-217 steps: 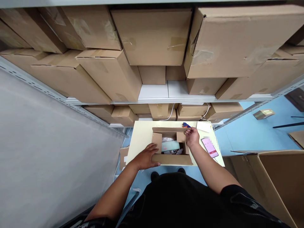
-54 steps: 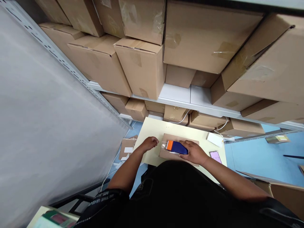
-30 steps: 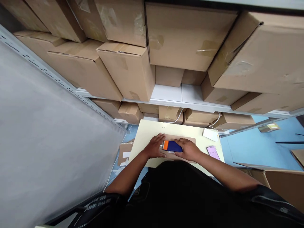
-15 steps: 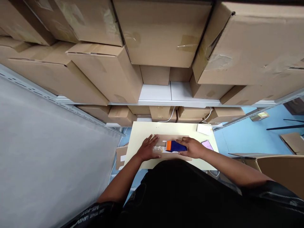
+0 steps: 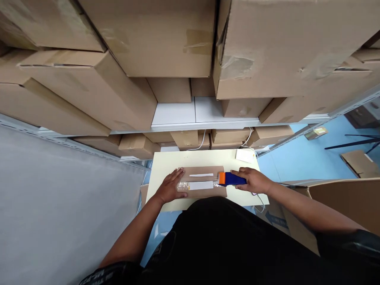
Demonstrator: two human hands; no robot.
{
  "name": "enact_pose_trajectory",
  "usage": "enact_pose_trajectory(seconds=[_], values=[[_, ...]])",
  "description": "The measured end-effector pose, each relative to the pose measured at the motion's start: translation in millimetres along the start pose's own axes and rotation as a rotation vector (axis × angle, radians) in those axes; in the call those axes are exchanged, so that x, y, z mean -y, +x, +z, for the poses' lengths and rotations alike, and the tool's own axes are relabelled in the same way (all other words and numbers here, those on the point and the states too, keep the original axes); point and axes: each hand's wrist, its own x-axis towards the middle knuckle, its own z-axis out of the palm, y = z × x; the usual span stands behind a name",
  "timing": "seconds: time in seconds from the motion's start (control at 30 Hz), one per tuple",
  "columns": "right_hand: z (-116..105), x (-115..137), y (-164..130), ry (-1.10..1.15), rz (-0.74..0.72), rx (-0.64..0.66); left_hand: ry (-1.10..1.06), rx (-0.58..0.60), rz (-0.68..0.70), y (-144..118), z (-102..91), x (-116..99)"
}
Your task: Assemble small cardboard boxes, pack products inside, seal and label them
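A flat cardboard box (image 5: pixel 204 193) lies on the pale yellow table (image 5: pixel 160 164), with white label strips on its top. My left hand (image 5: pixel 171 186) rests with fingers spread on the box's left end. In my right hand (image 5: pixel 252 180) is a blue and orange tape dispenser (image 5: pixel 234 178), its orange end at the box's right edge. Clear packing tape (image 5: pixel 183 186) runs along the middle of the box, from beside my left hand to the dispenser, over a white label (image 5: pixel 200 185).
Shelves ahead hold many cardboard boxes (image 5: pixel 166 39). A white device (image 5: pixel 244 155) with a cable sits at the table's back right. A large open carton (image 5: pixel 344 198) stands to the right, and a grey wall (image 5: pixel 59 206) rises on the left.
My right hand has drawn the tape dispenser rightward along the box to its right edge, uncovering the labels and leaving tape behind. My left hand stays on the left end. The view has shifted.
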Motion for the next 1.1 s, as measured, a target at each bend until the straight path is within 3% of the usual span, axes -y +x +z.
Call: enact_pose_trajectory(seconds=[0.4, 1.1], values=[[-21.8, -52.2, -46.0, -0.032, -0.021, 0.042, 0.043, 0.018, -0.001, 1.0, 2.2, -0.2], [3.2, -50.7, -14.8, -0.242, -0.111, 0.168, 0.007, 0.015, 0.000, 1.1, 2.1, -4.4]])
